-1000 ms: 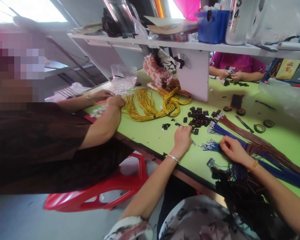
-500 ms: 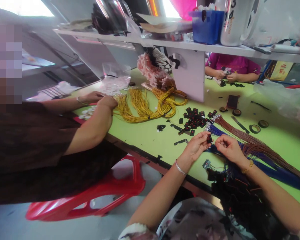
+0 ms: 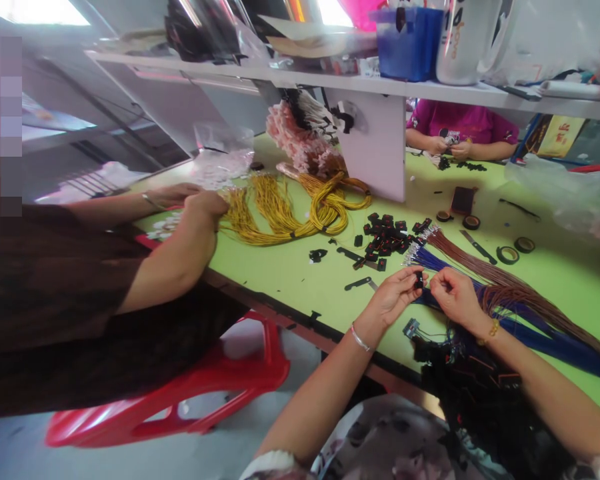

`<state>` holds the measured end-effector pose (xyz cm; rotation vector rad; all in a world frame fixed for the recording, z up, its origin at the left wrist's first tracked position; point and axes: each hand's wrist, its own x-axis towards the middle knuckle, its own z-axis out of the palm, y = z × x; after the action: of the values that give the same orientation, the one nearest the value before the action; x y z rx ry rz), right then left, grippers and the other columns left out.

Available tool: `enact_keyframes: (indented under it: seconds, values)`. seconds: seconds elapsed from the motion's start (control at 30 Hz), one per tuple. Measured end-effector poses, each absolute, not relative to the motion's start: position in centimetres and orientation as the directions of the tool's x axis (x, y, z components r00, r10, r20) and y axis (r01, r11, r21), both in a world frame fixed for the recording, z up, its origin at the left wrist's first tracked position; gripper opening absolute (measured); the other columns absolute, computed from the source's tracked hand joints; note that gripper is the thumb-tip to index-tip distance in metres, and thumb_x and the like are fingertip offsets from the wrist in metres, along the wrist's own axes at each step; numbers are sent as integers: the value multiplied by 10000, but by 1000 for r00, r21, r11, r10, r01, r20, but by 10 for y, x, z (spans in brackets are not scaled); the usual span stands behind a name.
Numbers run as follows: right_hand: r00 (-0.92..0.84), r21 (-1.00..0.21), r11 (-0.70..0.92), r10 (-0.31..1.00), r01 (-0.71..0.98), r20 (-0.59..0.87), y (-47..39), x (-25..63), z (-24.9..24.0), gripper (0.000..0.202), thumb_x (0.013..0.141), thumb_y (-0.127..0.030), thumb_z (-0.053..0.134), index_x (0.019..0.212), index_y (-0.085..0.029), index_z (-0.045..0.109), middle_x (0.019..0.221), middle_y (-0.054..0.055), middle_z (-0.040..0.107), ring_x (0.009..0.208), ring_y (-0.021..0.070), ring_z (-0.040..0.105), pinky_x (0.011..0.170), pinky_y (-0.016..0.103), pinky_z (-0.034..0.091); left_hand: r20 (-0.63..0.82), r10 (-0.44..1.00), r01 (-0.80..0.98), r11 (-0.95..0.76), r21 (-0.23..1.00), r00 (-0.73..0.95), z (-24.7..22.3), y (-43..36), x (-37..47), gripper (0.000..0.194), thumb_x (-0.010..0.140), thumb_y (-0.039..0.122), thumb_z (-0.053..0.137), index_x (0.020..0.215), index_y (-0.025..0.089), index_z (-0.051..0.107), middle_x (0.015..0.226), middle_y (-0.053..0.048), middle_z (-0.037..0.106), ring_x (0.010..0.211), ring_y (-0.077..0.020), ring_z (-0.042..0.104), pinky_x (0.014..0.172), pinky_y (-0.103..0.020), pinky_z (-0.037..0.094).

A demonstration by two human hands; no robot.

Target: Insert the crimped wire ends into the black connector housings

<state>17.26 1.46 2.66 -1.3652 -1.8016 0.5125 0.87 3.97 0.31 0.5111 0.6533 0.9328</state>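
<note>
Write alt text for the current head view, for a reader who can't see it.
A person's left hand holds a small black part beside their curled right hand, above a green table. Nearby lie a pile of black parts and bundles of brown wires and blue wires; at left, a co-worker's hands are at yellow wires.

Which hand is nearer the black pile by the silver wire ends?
Left. The left hand is just in front of the black pile; the right hand is farther off, front right, by the blue wires.
</note>
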Motion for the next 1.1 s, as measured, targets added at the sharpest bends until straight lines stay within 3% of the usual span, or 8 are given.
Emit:
enact_keyframes:
  seconds: [0.3, 0.5, 0.63, 0.8, 0.9, 1.0, 1.1]
  values:
    - [-102, -699, 328, 933, 636, 346, 13, 171, 25, 176, 807, -244, 509, 637, -198, 517, 614, -7, 547, 542, 106, 439, 540, 236, 339, -280, 865, -547, 485, 682, 417, 6, 37, 11, 309, 694, 161, 731, 996, 135, 677, 933, -82, 671, 784, -109, 617, 732, -223, 498]
    - [-168, -677, 364, 926, 640, 340, 15, 169, 23, 168, 813, -218, 503, 647, -194, 512, 627, -2, 536, 562, 116, 452, 562, 243, 342, -272, 917, -491, 388, 780, 292, 6, 32, 17, 356, 606, 214, 801, 933, 129, 686, 711, -10, 618, 636, -72, 558, 654, -205, 472]
    - [-258, -661, 406, 914, 631, 314, 14, 167, 22, 196, 866, -242, 462, 682, -197, 515, 647, 9, 536, 592, 129, 467, 581, 248, 352, -276, 936, -482, 350, 803, 220, 6, 30, 19, 360, 580, 250, 810, 895, 127, 686, 758, -23, 630, 633, -75, 552, 638, -218, 465]
    - [-240, -597, 387, 919, 702, 314, 9, 165, 20, 179, 841, -232, 479, 667, -197, 502, 626, 9, 533, 561, 130, 441, 557, 255, 327, -242, 953, -395, 296, 870, 181, 5, 28, 20, 319, 592, 218, 790, 878, 121, 690, 748, -33, 640, 627, -78, 543, 606, -212, 442]
    - [-291, -624, 408, 913, 667, 286, 21, 173, 21, 199, 870, -262, 457, 707, -192, 546, 683, 18, 579, 612, 135, 488, 593, 251, 360, -227, 961, -372, 272, 888, 159, 4, 29, 19, 305, 616, 227, 774, 891, 126, 690, 780, -41, 648, 654, -90, 558, 614, -219, 449]
    - [-177, -659, 309, 949, 686, 261, 53, 189, 22, 222, 894, -317, 445, 791, -190, 595, 757, 23, 629, 671, 139, 535, 628, 247, 386, -235, 960, -392, 277, 877, 153, 3, 33, 17, 323, 628, 256, 769, 913, 132, 683, 799, -47, 649, 683, -100, 575, 633, -224, 461]
    - [-50, -509, 127, 985, 851, 163, 85, 201, 16, 148, 826, -322, 558, 870, -194, 617, 768, 17, 634, 669, 143, 530, 611, 245, 348, -259, 948, -411, 314, 856, 184, 3, 35, 15, 350, 617, 272, 779, 917, 126, 675, 818, -59, 657, 702, -108, 588, 640, -223, 469]
